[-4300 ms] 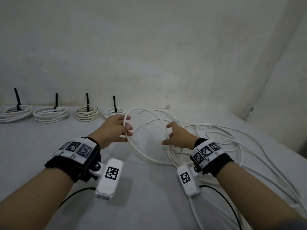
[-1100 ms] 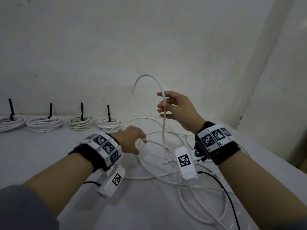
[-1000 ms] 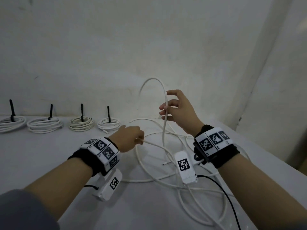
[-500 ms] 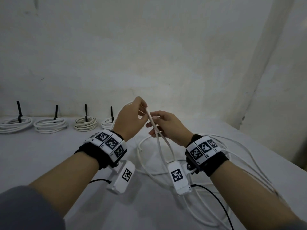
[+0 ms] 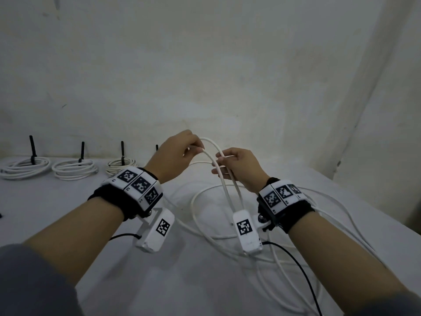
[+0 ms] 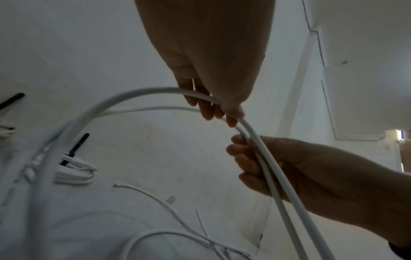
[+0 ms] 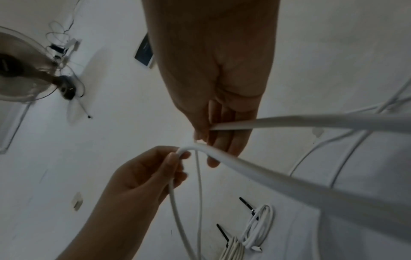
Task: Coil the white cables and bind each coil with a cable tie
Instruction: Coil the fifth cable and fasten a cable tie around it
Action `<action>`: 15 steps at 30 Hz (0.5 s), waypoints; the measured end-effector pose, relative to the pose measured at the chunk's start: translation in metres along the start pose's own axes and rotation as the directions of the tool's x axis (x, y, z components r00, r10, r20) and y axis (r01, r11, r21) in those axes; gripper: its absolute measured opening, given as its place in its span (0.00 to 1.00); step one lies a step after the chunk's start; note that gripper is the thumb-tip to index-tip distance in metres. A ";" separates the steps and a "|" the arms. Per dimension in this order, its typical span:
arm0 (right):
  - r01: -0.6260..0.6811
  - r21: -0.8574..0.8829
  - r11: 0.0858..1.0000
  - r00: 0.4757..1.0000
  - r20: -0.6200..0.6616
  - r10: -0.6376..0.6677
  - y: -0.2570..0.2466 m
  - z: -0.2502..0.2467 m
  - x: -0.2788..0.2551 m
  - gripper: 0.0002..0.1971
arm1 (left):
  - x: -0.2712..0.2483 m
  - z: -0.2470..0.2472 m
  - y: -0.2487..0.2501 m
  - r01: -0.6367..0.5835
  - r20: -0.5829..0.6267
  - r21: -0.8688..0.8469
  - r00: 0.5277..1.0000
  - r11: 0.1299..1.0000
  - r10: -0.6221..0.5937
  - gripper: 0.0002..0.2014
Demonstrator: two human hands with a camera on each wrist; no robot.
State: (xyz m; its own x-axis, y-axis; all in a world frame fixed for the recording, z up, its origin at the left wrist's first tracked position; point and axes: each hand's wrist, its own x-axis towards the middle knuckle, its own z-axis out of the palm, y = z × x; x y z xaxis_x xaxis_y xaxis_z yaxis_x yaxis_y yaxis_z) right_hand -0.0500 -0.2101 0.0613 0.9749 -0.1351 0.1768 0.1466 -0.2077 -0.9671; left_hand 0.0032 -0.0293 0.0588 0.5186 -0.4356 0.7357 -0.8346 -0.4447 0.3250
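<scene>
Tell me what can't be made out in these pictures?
- Fourth coil: in the head view the left hand hides all but its tie tip.
- Cable ends: the loose loops run off the head view's bottom edge.
- Cable's lower run: the right wrist camera covers it in the head view.
- Right hand fingertips: curled out of sight in the head view.

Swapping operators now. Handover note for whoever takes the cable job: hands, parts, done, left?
Left hand: pinches the top of the raised loop of the white cable.
Right hand: curls round the same cable just below, both strands running down through it.
The rest of that cable lies loose on the table, among other slack white cable.
Done: finished coils stand in a row at the back left, each bound with a black cable tie.
Left: finish winding this coil, then tie it. No loose tie is in view.
</scene>
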 end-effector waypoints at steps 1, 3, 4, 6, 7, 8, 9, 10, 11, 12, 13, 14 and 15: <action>-0.023 -0.017 1.000 0.999 -0.037 0.022 0.003 0.000 0.004 0.04 | 0.000 -0.003 0.000 -0.025 -0.044 0.012 0.999 1.000 0.026 0.04; -0.054 -0.140 0.989 0.995 -0.092 0.041 0.010 0.000 0.010 0.04 | 0.001 -0.008 -0.001 -0.050 -0.082 0.053 0.995 0.997 0.054 0.04; -0.056 -0.240 0.969 0.994 -0.107 0.031 0.011 0.000 0.012 0.06 | 0.001 -0.011 -0.002 -0.054 -0.084 0.074 0.995 0.996 0.060 0.04; -0.048 -0.374 0.926 0.995 -0.102 0.010 0.007 0.001 0.010 0.13 | 0.000 -0.015 -0.005 -0.059 -0.092 0.103 0.993 0.993 0.069 0.05; -0.047 -0.366 0.929 0.998 -0.056 0.029 0.002 0.002 0.008 0.15 | 0.000 -0.017 -0.006 -0.058 -0.105 0.104 0.992 0.993 0.068 0.05; -0.054 -0.312 0.948 0.997 0.031 0.067 -0.004 0.004 0.005 0.17 | -0.001 -0.019 -0.007 -0.054 -0.119 0.093 0.991 0.994 0.065 0.05; -0.072 -0.232 0.970 0.982 0.152 0.109 -0.010 0.006 0.000 0.18 | -0.001 -0.021 -0.008 -0.049 -0.134 0.076 0.989 0.996 0.059 0.05; -0.089 -0.164 0.983 0.954 0.270 0.131 -0.018 0.009 -0.005 0.18 | -0.002 -0.024 -0.009 -0.040 -0.152 0.059 0.987 0.997 0.048 0.05; -0.089 -0.121 0.989 0.924 0.360 0.127 -0.024 0.010 -0.009 0.17 | -0.002 -0.027 -0.008 -0.025 -0.170 0.040 0.985 0.999 0.032 0.04; -0.066 -0.096 0.993 0.908 0.407 0.100 -0.029 0.012 -0.013 0.15 | -0.003 -0.030 -0.007 -0.002 -0.186 0.019 0.983 1.000 0.005 0.04; -0.028 -0.078 0.997 0.907 0.417 0.058 -0.034 0.013 -0.014 0.14 | -0.004 -0.033 -0.006 0.030 -0.198 -0.006 0.980 1.000 -0.031 0.04; 0.013 -0.061 0.998 0.915 0.402 0.013 -0.038 0.014 -0.015 0.14 | -0.005 -0.036 -0.004 0.073 -0.202 -0.038 0.976 0.997 -0.079 0.04; 0.047 -0.036 0.998 0.927 0.373 -0.031 -0.041 0.015 -0.013 0.14 | -0.007 -0.038 -0.002 0.129 -0.200 -0.086 0.969 0.988 -0.144 0.05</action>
State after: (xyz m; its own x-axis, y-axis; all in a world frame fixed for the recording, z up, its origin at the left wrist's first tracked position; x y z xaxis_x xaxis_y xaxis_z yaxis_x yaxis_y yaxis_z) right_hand -0.0662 -0.1858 0.0958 0.9619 0.2428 0.1253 0.1866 -0.2486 -0.9505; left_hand -0.0053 0.0047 0.0762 0.5858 -0.2013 0.7851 -0.7735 -0.4280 0.4674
